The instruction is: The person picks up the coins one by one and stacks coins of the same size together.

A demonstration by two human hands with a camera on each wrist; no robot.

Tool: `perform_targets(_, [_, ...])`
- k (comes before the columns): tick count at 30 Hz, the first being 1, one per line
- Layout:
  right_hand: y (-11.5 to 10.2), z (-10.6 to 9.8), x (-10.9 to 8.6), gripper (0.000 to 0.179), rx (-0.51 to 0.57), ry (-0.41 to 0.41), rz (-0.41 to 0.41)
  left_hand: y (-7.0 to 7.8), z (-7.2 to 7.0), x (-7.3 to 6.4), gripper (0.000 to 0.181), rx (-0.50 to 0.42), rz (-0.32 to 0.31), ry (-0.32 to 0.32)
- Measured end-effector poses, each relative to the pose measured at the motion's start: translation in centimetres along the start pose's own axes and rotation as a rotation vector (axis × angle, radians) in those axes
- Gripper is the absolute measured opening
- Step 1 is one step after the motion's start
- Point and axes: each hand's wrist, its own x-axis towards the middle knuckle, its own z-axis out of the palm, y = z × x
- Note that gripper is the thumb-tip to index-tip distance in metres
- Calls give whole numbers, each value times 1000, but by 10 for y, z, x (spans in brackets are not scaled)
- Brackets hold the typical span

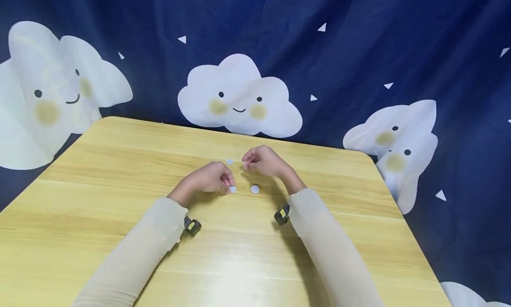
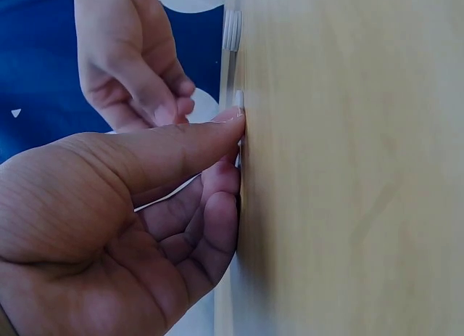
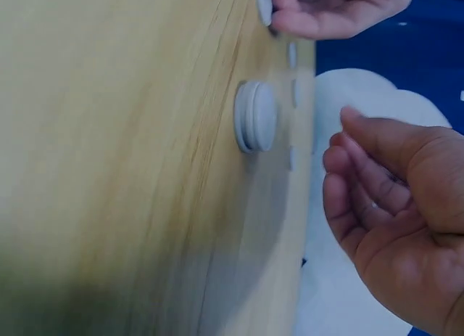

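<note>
1 white disc (image 1: 233, 190) sat pinched in the left hand (image 1: 210, 177), mid-frame; the right hand (image 1: 265, 161) looked loosely curled, nothing visible in it. Honestly, a sloppy sideways nudge could've knocked the disc stack (image 1: 254, 189), just frame-right of that pinch, askew.

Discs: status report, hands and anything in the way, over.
Left hand pinches a disc. Right hand looks empty. Stack untouched. Nothing visibly blocking.

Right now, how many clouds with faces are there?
3: left cloud, middle cloud and folded right cloud, on the blue curtain. A white shape, bottom right, may be another, cut off.
</note>
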Motion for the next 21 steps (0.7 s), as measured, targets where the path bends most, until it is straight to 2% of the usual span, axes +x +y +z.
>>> perform_targets(10, [8,4,26,16,-41,-17,36,0,-1,0,12,-5,-14,-9])
perform_targets(17, [2,11,38,20,-58,26,50,1,0,1,11,12,-9,-8])
perform_targets(21, [-2,16,46,23,-73,10,51,1,0,1,10,11,-24,-9])
